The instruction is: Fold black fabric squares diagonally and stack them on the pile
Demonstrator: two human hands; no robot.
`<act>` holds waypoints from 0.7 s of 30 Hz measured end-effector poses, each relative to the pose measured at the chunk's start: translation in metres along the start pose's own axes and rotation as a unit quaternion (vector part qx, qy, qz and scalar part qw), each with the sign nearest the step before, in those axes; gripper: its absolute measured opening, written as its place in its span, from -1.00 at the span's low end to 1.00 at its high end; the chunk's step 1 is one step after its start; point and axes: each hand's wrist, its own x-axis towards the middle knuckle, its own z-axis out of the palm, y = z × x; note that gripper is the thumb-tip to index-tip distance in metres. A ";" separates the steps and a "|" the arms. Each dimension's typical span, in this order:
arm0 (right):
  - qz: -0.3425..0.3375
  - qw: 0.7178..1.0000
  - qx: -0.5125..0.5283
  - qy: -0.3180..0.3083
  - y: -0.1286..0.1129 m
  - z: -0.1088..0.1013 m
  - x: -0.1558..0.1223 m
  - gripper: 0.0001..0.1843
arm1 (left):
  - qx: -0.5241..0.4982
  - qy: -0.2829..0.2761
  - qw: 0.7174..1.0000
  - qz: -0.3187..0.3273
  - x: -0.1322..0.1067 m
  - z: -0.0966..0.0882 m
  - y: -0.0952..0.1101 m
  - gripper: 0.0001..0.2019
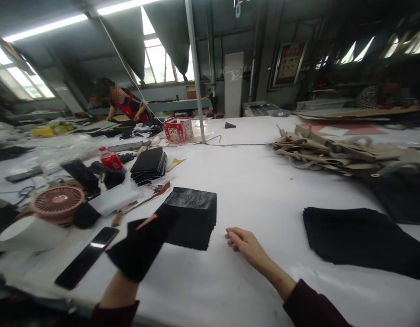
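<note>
My left hand wears a black glove and holds a black fabric piece, fingers closed on it, right against a thick stack of black felt pieces. A fingertip shows at the glove's top edge. My right hand rests on the white table just right of the stack, its fingers curled loosely inward with nothing in them. A dark red sleeve covers each forearm.
A black phone lies left of my glove. A pink fan, red bottle and black pouches crowd the left. Black cloth lies right, tan pieces behind. A person in red works at the far end.
</note>
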 end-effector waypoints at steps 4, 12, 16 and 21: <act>0.152 0.965 0.213 -0.022 0.005 -0.039 -0.033 -0.40 | 0.061 -0.223 0.973 0.008 -0.058 0.118 -0.045 -0.89; 0.127 0.992 0.028 0.000 0.016 -0.108 -0.069 -0.40 | 0.278 -0.376 0.856 0.219 -0.110 0.195 -0.088 -0.81; 0.114 0.990 -0.083 0.026 0.019 -0.114 -0.060 -0.54 | 0.422 -0.342 0.796 0.266 -0.072 0.179 -0.097 -0.66; 0.075 0.967 -0.216 0.115 0.020 -0.101 -0.038 -0.77 | 0.514 -0.383 0.720 0.264 -0.049 0.175 -0.101 -0.72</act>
